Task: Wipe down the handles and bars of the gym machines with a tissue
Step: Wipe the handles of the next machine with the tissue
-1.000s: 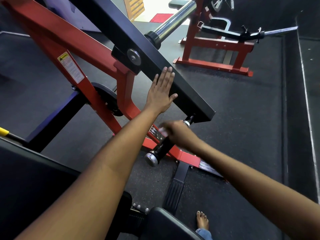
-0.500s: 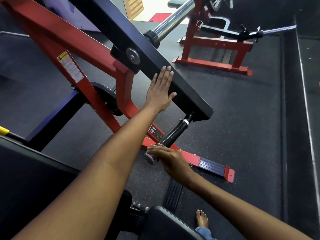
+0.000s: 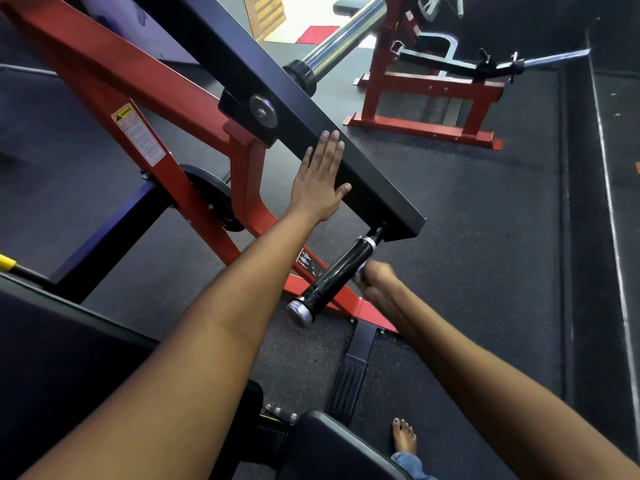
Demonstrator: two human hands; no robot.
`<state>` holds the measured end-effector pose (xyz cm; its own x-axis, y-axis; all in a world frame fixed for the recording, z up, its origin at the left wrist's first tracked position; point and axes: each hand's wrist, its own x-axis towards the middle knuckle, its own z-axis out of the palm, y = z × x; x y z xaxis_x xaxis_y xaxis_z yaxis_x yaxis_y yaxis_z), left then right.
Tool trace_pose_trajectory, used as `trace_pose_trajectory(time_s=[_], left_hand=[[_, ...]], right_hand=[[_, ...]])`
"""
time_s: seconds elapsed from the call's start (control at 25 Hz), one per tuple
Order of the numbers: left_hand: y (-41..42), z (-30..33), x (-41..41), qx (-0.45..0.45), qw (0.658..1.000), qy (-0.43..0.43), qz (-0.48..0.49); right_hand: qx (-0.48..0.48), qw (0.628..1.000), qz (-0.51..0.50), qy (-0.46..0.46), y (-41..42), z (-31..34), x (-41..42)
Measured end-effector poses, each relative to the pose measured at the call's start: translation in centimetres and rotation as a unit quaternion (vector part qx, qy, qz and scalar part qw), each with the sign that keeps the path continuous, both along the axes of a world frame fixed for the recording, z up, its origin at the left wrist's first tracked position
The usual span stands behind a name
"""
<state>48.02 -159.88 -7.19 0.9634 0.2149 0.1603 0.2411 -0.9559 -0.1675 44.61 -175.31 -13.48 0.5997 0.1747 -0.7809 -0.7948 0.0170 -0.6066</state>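
A black handle with chrome end caps sticks out and down from the end of the machine's black lever arm. My left hand lies flat with fingers spread against the side of that lever arm. My right hand is blurred and curled against the right side of the handle near its upper end. A scrap of white tissue shows between its fingers and the handle; most of the tissue is hidden.
The machine's red frame slants across the left, with a chrome weight peg behind it. A second red machine stands at the back. A black seat pad and a bare foot are near the bottom edge. Dark rubber flooring lies to the right.
My right hand slid from the handle's upper part down to its lower chrome cap, then back up along the handle's right side. My left hand stayed flat on the lever arm.
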Motion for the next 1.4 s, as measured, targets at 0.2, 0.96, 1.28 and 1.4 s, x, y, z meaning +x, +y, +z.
trace_pose_trajectory(time_s=[0.2, 0.96, 1.28, 1.4], left_hand=[[-0.2, 0.6, -0.2, -0.006, 1.000, 0.009, 0.007], [-9.7, 8.5, -10.7, -0.567, 0.811, -0.124, -0.081], [-9.8, 10.4, -11.1, -0.698, 0.711, -0.045, -0.063], [-9.8, 10.1, -10.8, -0.696, 0.713, -0.067, -0.056]], right_hand=[[0.125, 0.984, 0.111, 0.063, -0.3, 1.5, -7.7], [0.138, 0.938, 0.102, -0.302, -9.3, 16.8, -1.6], [0.092, 0.936, 0.120, -0.318, -8.8, 17.5, -1.8], [0.107, 0.936, 0.130, -0.310, -8.7, 17.6, -1.7]])
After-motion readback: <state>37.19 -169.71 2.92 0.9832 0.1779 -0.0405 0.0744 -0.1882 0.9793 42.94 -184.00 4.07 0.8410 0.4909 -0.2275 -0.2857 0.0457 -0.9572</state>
